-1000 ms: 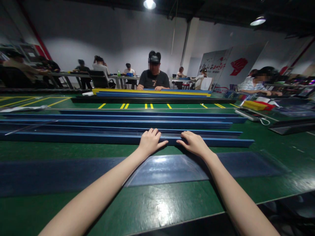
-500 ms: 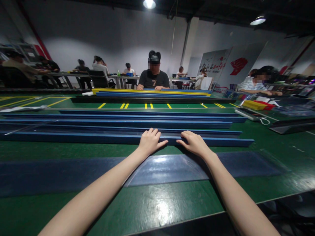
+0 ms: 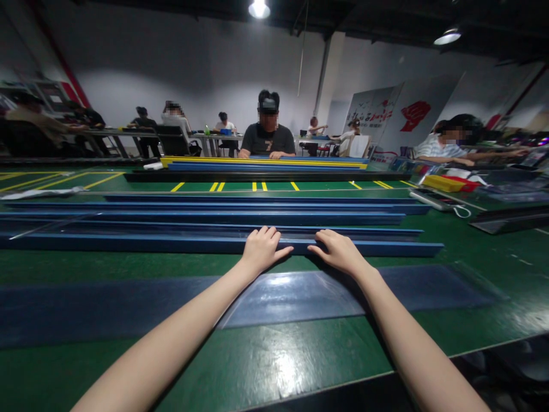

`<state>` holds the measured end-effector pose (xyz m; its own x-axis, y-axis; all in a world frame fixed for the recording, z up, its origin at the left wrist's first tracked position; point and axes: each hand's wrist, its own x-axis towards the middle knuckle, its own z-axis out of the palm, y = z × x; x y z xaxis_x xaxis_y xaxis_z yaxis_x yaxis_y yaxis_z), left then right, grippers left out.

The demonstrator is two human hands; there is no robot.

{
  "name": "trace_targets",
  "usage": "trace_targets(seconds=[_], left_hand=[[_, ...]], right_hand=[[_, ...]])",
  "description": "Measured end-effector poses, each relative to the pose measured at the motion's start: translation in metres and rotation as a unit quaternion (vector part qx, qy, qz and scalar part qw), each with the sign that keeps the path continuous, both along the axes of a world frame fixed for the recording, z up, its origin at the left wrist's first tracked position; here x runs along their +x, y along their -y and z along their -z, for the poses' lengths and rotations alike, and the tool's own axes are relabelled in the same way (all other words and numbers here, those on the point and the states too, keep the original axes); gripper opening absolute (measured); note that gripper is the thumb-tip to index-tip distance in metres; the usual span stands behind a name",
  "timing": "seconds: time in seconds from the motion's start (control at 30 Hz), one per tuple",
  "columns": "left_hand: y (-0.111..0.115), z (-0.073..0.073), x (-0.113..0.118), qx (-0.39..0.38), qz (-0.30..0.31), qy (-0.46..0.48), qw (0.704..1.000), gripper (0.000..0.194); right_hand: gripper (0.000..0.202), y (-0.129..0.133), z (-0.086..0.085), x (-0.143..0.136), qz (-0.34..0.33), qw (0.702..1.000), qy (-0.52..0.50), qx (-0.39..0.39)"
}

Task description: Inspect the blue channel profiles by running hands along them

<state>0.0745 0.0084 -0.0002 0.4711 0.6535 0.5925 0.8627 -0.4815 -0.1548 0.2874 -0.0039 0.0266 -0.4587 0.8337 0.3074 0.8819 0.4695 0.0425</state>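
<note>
The near blue channel (image 3: 128, 242) lies on the green tabletop (image 3: 257, 355), its long axis running left to right, its right end in view and its left end past the picture's edge. Its two long walls stand up, so the trough faces upward; whether anything lies in the glossy trough, I cannot tell. The left hand (image 3: 262, 249) and right hand (image 3: 337, 249) sit a little apart near the middle, each grip clamped on the near wall, fingers over it and thumb on the near side.

More blue channels (image 3: 257, 218) lie roughly parallel just beyond. A clear sheet (image 3: 283, 297) lies flat on the near side, under the forearms. Farther off are a black strip (image 3: 266, 176) and yellow-and-blue strips (image 3: 266, 163), with a seated co-worker (image 3: 268, 138) behind them. At far right is a yellow tray-like piece (image 3: 444, 183), its contents unclear. Beyond, people sit at tables before a pale wall (image 3: 171, 57) under hanging lamps (image 3: 259, 8).
</note>
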Motion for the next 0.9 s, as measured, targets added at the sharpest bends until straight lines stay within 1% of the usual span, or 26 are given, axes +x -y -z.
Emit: trace_targets(seconds=[0.23,0.5,0.7,0.8,0.9], left_hand=[[-0.001,0.000,0.001,0.000,0.009,0.013,1.000,0.042],[-0.002,0.000,0.000,0.004,0.034,-0.011,0.999,0.037],[-0.003,0.001,0.002,-0.007,0.049,-0.021,0.999,0.034],[-0.004,-0.001,0.002,-0.020,0.053,-0.026,0.998,0.034],[-0.004,-0.008,0.001,-0.052,0.055,-0.044,0.996,0.035]], right_hand=[[0.025,0.002,0.000,-0.001,0.000,1.000,-0.002,0.007],[0.027,0.001,0.003,-0.007,-0.002,1.000,0.009,0.007],[0.029,-0.001,0.003,-0.011,-0.019,1.000,-0.014,0.000],[0.031,-0.002,0.003,-0.012,-0.027,0.999,-0.021,-0.002],[0.034,-0.002,0.003,-0.014,-0.042,0.999,-0.025,-0.001]])
